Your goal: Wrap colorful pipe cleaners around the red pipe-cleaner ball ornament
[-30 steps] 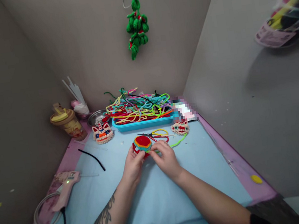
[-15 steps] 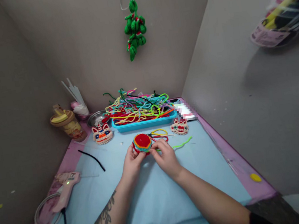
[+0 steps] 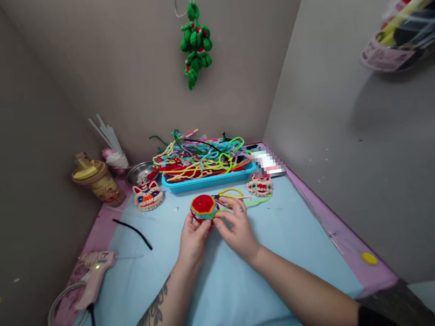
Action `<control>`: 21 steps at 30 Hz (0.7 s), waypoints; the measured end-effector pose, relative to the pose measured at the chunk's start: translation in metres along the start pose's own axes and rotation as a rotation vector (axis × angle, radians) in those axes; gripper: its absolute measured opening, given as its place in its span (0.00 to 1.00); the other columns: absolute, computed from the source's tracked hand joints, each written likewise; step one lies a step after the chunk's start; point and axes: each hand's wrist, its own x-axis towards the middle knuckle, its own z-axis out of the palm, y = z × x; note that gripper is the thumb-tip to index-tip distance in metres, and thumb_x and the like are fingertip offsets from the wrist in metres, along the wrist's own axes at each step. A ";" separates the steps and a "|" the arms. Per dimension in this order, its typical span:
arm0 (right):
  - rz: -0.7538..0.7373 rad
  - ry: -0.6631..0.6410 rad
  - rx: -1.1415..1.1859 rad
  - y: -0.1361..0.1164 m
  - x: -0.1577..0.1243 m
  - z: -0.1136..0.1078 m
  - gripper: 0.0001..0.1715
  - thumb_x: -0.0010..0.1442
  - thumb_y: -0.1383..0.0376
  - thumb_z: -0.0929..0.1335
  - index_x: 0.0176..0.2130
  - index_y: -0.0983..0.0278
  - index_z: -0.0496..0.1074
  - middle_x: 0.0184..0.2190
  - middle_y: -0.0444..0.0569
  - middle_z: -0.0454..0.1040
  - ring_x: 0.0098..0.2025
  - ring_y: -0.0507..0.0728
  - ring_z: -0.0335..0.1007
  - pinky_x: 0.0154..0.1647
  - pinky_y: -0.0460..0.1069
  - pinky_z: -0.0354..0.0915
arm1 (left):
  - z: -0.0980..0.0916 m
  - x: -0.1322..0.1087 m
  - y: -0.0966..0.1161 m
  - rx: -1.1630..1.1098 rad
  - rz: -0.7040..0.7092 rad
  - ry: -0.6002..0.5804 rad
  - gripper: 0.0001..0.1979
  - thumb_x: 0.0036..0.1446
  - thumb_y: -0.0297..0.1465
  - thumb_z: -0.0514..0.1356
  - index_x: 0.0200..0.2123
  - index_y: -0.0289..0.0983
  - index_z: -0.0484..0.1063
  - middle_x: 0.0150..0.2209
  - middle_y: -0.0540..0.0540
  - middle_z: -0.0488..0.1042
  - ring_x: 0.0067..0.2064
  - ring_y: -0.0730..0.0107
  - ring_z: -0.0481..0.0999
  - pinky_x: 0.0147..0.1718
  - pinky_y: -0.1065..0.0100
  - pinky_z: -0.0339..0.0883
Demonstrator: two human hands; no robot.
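Observation:
My left hand (image 3: 193, 239) is closed around the left and lower side of a round fuzzy pipe-cleaner piece (image 3: 203, 205), red on top with orange and teal bands below. On its right side, my right hand (image 3: 237, 230) pinches a lime-green pipe cleaner (image 3: 263, 200) against the edge, and the loose end trails off to the right. Fingers hide the underside of the piece. Just behind the hands lie scissors (image 3: 232, 192) with yellow and red handles, partly covered by the right hand.
Behind stands a blue tray (image 3: 208, 182) heaped with coloured pipe cleaners. Lion-head pieces lie left (image 3: 148, 196) and right (image 3: 259, 184). A black pipe cleaner (image 3: 133, 231) and a pink glue gun (image 3: 97, 273) with its cable are at left. A metal bowl (image 3: 132, 177) sits behind.
The lime-green pipe cleaner's free end has swung up and back, now curving beside the right lion head. My right fingers have shifted slightly along the round piece, and the index finger is raised more.

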 end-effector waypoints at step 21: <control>-0.131 0.070 -0.211 -0.008 0.002 -0.013 0.05 0.55 0.69 0.69 0.31 0.58 0.75 0.65 0.45 0.50 0.69 0.69 0.29 0.64 0.71 0.41 | -0.010 0.001 0.019 0.000 0.061 0.184 0.24 0.45 0.29 0.66 0.47 0.40 0.66 0.39 0.49 0.72 0.36 0.74 0.73 0.34 0.73 0.65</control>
